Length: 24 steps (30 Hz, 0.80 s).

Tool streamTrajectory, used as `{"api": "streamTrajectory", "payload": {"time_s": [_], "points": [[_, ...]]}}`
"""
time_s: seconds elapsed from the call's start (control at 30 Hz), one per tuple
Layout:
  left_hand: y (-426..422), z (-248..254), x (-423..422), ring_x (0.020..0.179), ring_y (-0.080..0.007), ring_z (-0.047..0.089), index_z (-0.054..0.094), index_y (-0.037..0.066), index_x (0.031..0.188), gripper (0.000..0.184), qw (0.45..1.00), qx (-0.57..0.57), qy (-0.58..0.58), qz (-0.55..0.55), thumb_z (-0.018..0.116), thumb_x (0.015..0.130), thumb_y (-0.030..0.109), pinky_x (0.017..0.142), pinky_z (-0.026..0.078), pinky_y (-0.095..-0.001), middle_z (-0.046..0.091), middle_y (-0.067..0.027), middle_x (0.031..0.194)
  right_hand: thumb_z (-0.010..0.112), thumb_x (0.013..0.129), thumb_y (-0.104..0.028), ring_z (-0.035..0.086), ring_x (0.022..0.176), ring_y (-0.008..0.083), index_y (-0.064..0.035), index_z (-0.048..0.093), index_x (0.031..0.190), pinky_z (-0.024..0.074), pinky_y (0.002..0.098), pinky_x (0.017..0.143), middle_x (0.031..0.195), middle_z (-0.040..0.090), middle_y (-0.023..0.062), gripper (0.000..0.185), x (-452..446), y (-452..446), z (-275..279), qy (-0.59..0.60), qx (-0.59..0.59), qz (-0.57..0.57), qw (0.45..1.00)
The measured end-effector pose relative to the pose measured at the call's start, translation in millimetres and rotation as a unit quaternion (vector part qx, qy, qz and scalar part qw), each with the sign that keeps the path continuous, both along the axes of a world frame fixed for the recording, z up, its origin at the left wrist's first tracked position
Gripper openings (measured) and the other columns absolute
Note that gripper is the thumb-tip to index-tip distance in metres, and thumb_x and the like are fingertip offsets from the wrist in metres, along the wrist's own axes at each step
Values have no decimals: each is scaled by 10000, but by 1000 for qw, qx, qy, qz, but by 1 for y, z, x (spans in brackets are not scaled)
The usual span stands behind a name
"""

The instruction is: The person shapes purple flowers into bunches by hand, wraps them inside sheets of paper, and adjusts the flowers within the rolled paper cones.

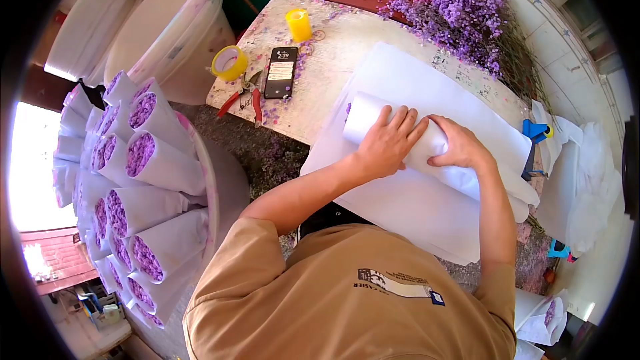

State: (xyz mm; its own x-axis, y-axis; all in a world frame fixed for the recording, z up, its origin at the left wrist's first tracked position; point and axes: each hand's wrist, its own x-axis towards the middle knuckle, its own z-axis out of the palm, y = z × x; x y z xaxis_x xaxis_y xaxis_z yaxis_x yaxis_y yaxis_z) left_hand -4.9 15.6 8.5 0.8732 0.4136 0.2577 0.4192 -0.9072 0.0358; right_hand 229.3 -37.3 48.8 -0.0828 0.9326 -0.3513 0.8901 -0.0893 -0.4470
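A bundle rolled in white paper (362, 115) lies slantwise on the table, with a little purple showing at its left end. My left hand (393, 141) rests over the roll with its fingers curved across the top. Closer to the roll's middle, my right hand (460, 143) grips it, thumb and fingers bent around the paper. Beneath both hands spread large flat sheets of white paper (387, 67). What is inside the roll is mostly hidden by the paper.
Purple flowers (467, 13) are heaped at the back right. A phone (281, 72), red-handled pliers (243, 99), yellow tape rolls (229, 63) and a blue tape dispenser (533, 132) lie on the table (320, 107). Several wrapped bouquets (167, 163) fill a large tub (212, 187) at left.
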Motion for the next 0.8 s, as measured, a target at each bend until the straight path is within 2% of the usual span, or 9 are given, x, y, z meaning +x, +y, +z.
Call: {"api": "streamTrajectory", "payload": {"time_s": [0.17,0.3,0.37,0.43,0.57,0.63,0.67,0.7,0.8], "points": [[7,-9,5,1324,-374,494,491,39,1479,932,997,-14,-72,-24,817,762,537,1133,354,-540,539,-214,1410,895,614,-315,571,1294,364,-47,448,1524,478,412,1087,1425,577,187,1049,4,-3,-10,15,13,0,1000],[12,-15,1,1311,-382,504,509,52,1466,880,993,-22,-104,-45,756,804,576,1140,355,-550,554,-218,1382,903,647,-308,574,1281,376,-46,476,1509,470,430,1091,1434,568,189,997,-11,-31,-1,-6,65,0,998],[13,-18,1,1303,-387,506,510,62,1466,813,992,-22,-111,-48,692,865,578,1146,354,-556,555,-221,1374,893,696,-262,573,1278,383,-25,546,1444,461,464,1094,1411,582,192,858,-26,-71,-4,-18,296,21,955],[14,-19,2,1296,-387,509,509,60,1467,800,993,-22,-111,-46,673,880,578,1145,356,-557,557,-222,1369,865,721,-191,564,1305,369,-7,603,1373,437,486,1118,1397,597,186,727,-43,-116,-22,80,287,43,954],[17,-19,4,1282,-385,515,507,61,1472,774,993,-24,-106,-52,641,908,574,1143,358,-553,560,-219,1360,832,722,-126,546,1341,374,7,618,1345,392,516,1161,1397,606,174,673,-51,-161,-46,72,257,82,960],[19,-19,5,1282,-383,515,506,63,1474,765,992,-26,-108,-53,632,917,572,1142,358,-552,560,-218,1359,797,740,-105,511,1385,373,22,601,1358,332,553,1201,1445,577,164,660,-27,-177,-54,-127,290,15,948],[19,-19,5,1283,-382,515,505,64,1475,756,992,-26,-111,-54,623,926,570,1142,359,-551,561,-217,1357,780,770,-118,467,1423,390,35,549,1404,291,584,1218,1487,538,178,692,-19,-183,-56,-148,289,-20,946],[18,-19,4,1283,-382,515,505,64,1475,756,992,-27,-110,-57,623,926,570,1142,359,-551,561,-217,1357,780,770,-118,467,1423,390,35,549,1404,291,584,1218,1487,538,178,692,-8,-189,-58,-149,288,-23,946],[19,-18,5,1283,-383,514,502,65,1478,737,992,-37,-104,-57,612,944,561,1143,358,-549,561,-215,1356,773,782,-114,380,1473,424,28,475,1476,252,588,1233,1573,428,226,768,31,-195,-59,-206,275,-55,937]]}}
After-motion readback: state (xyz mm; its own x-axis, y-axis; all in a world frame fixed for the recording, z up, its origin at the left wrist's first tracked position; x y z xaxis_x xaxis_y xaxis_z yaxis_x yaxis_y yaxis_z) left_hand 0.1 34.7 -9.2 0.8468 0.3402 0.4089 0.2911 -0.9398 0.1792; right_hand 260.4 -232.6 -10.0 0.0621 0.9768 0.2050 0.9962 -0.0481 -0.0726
